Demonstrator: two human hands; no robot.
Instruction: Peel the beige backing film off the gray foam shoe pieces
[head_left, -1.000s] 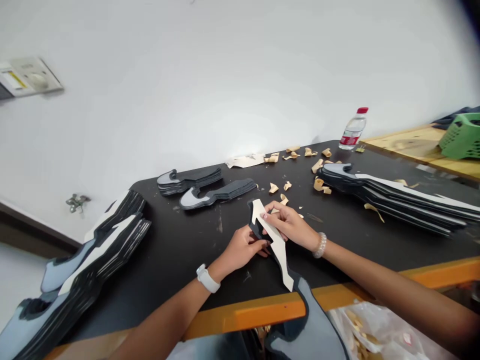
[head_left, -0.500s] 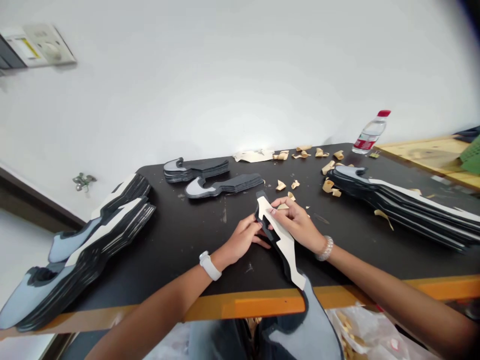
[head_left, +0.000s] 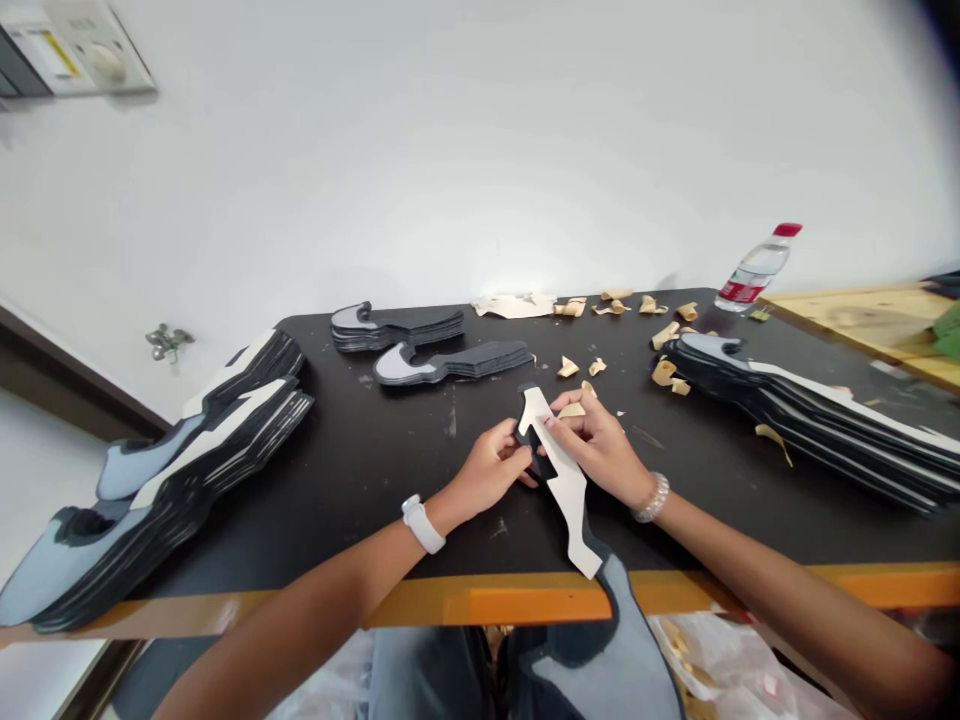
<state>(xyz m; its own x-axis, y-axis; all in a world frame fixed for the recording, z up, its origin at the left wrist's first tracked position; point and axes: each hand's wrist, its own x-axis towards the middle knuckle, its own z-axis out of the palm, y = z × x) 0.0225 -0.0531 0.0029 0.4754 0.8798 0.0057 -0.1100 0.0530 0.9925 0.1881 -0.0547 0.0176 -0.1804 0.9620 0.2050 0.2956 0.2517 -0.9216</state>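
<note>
A flat shoe upper [head_left: 636, 640], dark with a grey-blue toe part, hangs over the table's front edge towards my lap. Along its narrow dark side lies a white zigzag-edged strip [head_left: 568, 494]. My left hand [head_left: 491, 468] pinches the left edge of the upper near its far end, thumb on top and some fingers hidden underneath. On the other side, my right hand [head_left: 600, 452] grips the strip and upper together, its thumb pressing on the white strip. The fingertips beneath are partly hidden.
Stacks of shoe uppers stand at the left [head_left: 202, 480] and right [head_left: 817, 415]; smaller stacks [head_left: 397, 330] lie at the back. Curled paper scraps [head_left: 568, 367] are scattered about. A water bottle [head_left: 754, 270] stands back right. Plastic bags [head_left: 739, 665] sit below the orange-taped table edge [head_left: 536, 604].
The view has shifted slightly. The white strip's near end now sits further left across the upper. My left thumb has moved further over the upper's edge.
</note>
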